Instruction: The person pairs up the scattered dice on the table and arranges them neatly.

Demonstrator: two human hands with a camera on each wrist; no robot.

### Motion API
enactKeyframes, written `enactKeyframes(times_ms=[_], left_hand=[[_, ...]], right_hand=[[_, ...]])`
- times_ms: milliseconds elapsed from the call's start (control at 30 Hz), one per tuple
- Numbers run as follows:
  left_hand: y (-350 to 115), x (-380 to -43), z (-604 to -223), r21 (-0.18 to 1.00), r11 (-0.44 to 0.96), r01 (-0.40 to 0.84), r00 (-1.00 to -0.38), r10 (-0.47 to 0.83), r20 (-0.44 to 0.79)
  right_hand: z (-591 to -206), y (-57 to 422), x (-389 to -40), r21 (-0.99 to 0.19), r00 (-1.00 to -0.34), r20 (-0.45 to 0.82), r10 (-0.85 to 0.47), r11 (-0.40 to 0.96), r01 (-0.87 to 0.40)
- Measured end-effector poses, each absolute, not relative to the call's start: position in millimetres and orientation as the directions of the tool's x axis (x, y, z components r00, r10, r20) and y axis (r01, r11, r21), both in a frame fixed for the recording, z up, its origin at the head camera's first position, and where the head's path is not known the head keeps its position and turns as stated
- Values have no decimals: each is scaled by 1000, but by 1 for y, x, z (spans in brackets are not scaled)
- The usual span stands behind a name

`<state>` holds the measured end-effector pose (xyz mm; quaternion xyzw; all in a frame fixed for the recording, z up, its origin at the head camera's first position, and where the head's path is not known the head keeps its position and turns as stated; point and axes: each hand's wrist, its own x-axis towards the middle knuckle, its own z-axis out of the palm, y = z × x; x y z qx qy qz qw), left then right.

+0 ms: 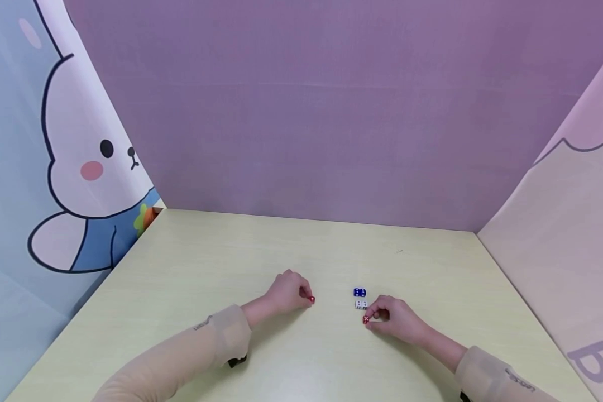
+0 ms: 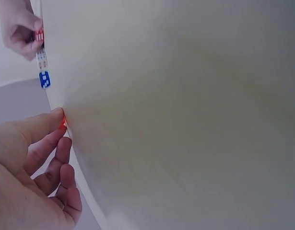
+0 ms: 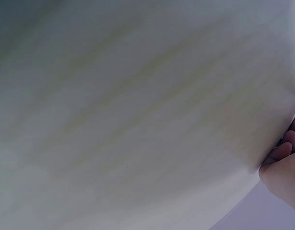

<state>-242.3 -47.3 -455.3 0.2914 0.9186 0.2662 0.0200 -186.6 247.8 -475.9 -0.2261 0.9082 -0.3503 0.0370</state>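
My left hand [image 1: 287,291] pinches a red die [image 1: 312,300] between thumb and forefinger, low over the table left of the other dice. In the left wrist view only a bit of that red die [image 2: 64,123] shows between the fingertips; the other fingers curl loosely. A second red die [image 1: 365,320] is between the thumb and forefinger of my right hand [image 1: 396,319]. Just beyond it lies a pair of white dice [image 1: 361,305] side by side, and behind those a pair of blue dice [image 1: 359,292]. In the right wrist view the right hand [image 3: 285,165] hides its die.
The pale wooden table [image 1: 206,245] reaches back to a purple wall panel [image 1: 311,123]. A curtain with a cartoon rabbit [image 1: 95,139] borders the left side, and a pale pink curtain [image 1: 573,223] the right.
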Motion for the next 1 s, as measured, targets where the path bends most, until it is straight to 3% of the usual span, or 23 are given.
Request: enactKeyframes(times_ms=[400,1000], left_hand=[[-19,-223,-461,649,647,400,-875,481,59],[21,-205,-466,619,705,346,-919,388,72]], right_hand=[[-474,246,-186,-654,-896,91,-436,652,-383],[-476,247,-187,-645,-892,111,-438,651,-400]])
